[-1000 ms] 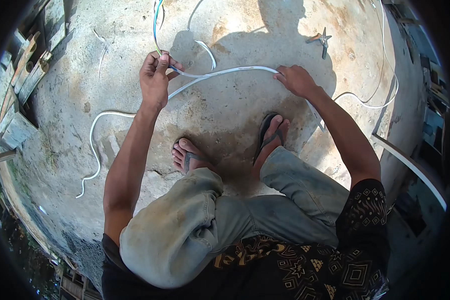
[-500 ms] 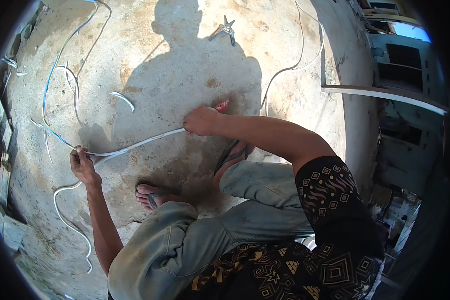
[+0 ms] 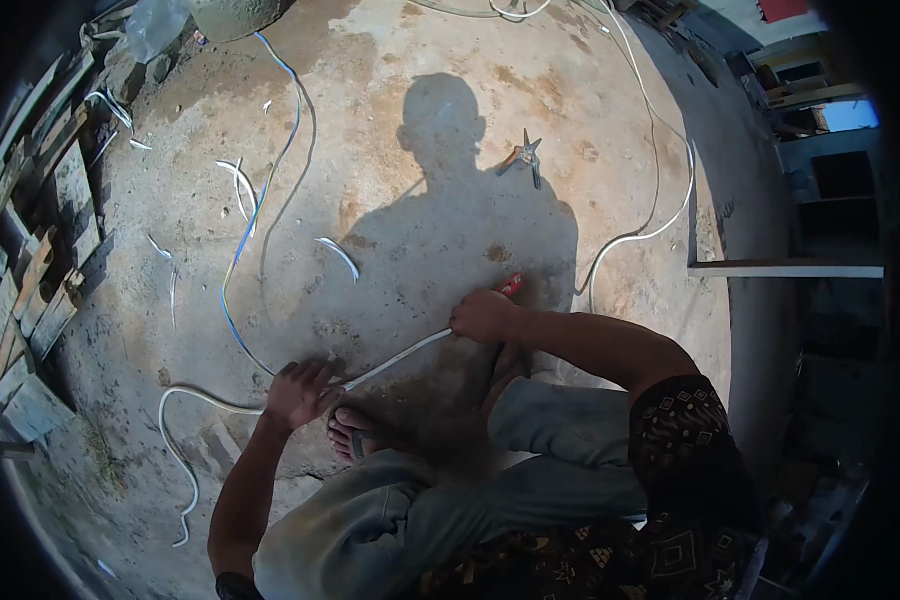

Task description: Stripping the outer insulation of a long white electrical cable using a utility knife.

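A white sheathed cable runs between my two hands, held low over the concrete floor. My right hand is closed around its right part, and a red tool, its kind unclear, sticks out past that hand. My left hand grips the cable near my foot, fingers bent over it. Blue and yellow-green inner wires run from the left hand up to the far left. A loose white strip, likely slit sheath, curls away to the left. The fingers hide where wires and sheath part.
Pliers lie spread on the floor ahead. White sheath scraps are scattered at left. More white cable loops at right. Broken boards pile along the left edge; a concrete block stands far left.
My left hand has moved right along the cable, closer to my right hand, which keeps its grip. The head view has shifted, showing more of the floor ahead.
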Demonstrator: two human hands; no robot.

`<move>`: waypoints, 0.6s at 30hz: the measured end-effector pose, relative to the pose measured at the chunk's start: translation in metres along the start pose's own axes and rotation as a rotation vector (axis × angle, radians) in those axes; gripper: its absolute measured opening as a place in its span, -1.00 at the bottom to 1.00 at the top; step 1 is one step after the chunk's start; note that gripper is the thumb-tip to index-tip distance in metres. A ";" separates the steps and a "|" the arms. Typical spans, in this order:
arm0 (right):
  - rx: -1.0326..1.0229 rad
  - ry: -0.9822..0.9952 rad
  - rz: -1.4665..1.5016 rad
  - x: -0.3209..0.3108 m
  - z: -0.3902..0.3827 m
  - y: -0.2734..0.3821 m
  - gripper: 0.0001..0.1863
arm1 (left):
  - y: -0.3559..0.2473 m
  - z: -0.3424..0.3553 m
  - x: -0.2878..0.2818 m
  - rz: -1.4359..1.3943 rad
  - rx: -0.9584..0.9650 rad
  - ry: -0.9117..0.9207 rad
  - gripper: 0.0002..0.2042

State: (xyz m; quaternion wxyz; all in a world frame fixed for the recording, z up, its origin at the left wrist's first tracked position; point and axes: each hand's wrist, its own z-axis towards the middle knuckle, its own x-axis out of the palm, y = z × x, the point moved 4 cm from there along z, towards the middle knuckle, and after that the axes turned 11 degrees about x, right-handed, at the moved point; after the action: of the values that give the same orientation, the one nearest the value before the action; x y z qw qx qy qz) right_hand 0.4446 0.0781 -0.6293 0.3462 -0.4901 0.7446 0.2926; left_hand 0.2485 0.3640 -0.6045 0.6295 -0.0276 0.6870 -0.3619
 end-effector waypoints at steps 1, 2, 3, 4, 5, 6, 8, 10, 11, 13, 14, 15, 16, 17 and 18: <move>-0.007 -0.037 -0.040 -0.017 0.003 -0.008 -0.84 | 0.002 -0.002 0.006 0.026 0.036 -0.026 -0.67; -0.021 -0.055 -0.025 -0.034 0.005 -0.016 -0.75 | 0.015 -0.013 0.023 -0.025 -0.070 0.134 -0.68; -0.019 -0.082 0.032 -0.045 0.002 -0.027 -0.72 | 0.015 -0.007 0.018 -0.046 -0.038 0.014 -0.68; -0.024 -0.047 0.031 -0.049 -0.001 -0.035 -0.72 | 0.013 -0.008 0.012 -0.014 -0.084 0.022 -0.72; 0.003 -0.054 0.014 -0.050 -0.006 -0.042 -0.72 | 0.007 -0.008 0.002 -0.038 -0.103 0.033 -0.72; 0.047 -0.070 -0.011 -0.054 -0.012 -0.051 -0.72 | 0.011 -0.004 -0.012 -0.068 -0.204 0.005 -0.74; 0.146 -0.026 0.104 -0.077 -0.035 -0.058 -0.72 | 0.010 -0.005 -0.027 -0.103 -0.303 -0.014 -0.77; 0.271 -0.010 0.202 -0.112 -0.053 -0.075 -0.72 | 0.020 -0.006 -0.035 -0.075 -0.344 0.009 -0.81; 0.281 0.076 0.182 -0.126 -0.066 -0.078 -0.72 | 0.022 -0.011 -0.038 -0.076 -0.323 0.011 -0.81; 0.324 0.146 0.166 -0.132 -0.092 -0.088 -0.72 | 0.025 -0.020 -0.049 0.119 -0.271 0.052 -0.83; 0.355 0.124 0.111 -0.130 -0.105 -0.095 -0.71 | 0.024 -0.019 -0.056 0.126 -0.241 0.049 -0.83; 0.386 0.103 0.058 -0.126 -0.120 -0.101 -0.70 | 0.024 -0.018 -0.064 0.038 -0.253 0.044 -0.84; 0.326 -0.116 0.194 -0.124 -0.131 -0.104 -0.68 | 0.024 -0.021 -0.076 -0.033 -0.278 0.040 -0.84; 0.355 -0.123 0.195 -0.118 -0.144 -0.104 -0.68 | 0.026 -0.020 -0.077 -0.030 -0.247 0.041 -0.84; 0.579 -0.280 0.342 -0.118 -0.160 -0.112 -0.67 | 0.033 -0.021 -0.076 -0.053 -0.300 0.095 -0.86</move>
State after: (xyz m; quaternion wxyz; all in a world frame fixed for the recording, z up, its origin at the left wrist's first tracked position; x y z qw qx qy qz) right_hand 0.5452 -0.0230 -0.4512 0.5152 -0.1953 0.8132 0.1873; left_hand 0.2592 0.4349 -0.5590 0.5754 -0.1221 0.7614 -0.2727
